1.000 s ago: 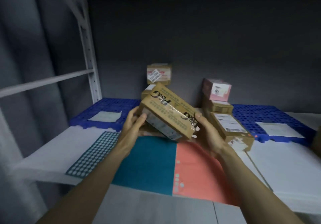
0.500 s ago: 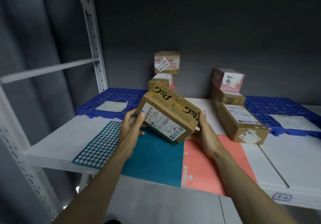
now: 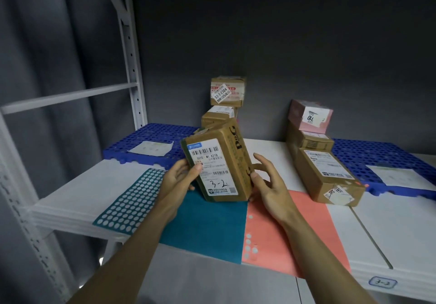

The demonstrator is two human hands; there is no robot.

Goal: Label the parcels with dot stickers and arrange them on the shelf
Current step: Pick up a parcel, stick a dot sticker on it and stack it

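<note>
**Parcel held up over the sticker sheets, both hands on it**

Spanning the whole view: white shelf (image 3: 389, 228), metal upright (image 3: 132, 67) rising at left rear. Carrying a handwritten tag "3-2" (image 3: 382, 282) on the front edge at right.

Lying along the back of the shelf: two blue perforated mats, left one (image 3: 151, 138) bearing a pale paper sheet (image 3: 153, 149), right one (image 3: 377, 159) bearing another paper sheet (image 3: 396, 176).

Lying flat at the front of the shelf: teal sticker sheet (image 3: 207, 228), mostly solid, with the left portion (image 3: 127, 199) showing rows of white dots. Touching its right edge: salmon sticker sheet (image 3: 295, 237), a few white dots near the seam.

Standing at right: stack of parcels, largest brown box (image 3: 328, 181) lowest and nearest, smaller brown box (image 3: 311, 138) behind it, pink box (image 3: 310, 116) on top. Standing at centre rear: two brown boxes stacked, upper one (image 3: 227, 91) labelled "53-3-2304", lower one (image 3: 218, 116) partly hidden.

Being held above the teal sheet, tilted, label face toward the camera: brown parcel (image 3: 219, 164), handwritten "3-2" on its white shipping label. Lower corner close to the teal sheet; contact not determinable.

Gripping the parcel's left edge: left hand (image 3: 179, 181), thumb curled over the label. Gripping the right side: right hand (image 3: 269, 185), fingers (image 3: 260, 166) bent round the far face, thumb on the near edge.
</note>
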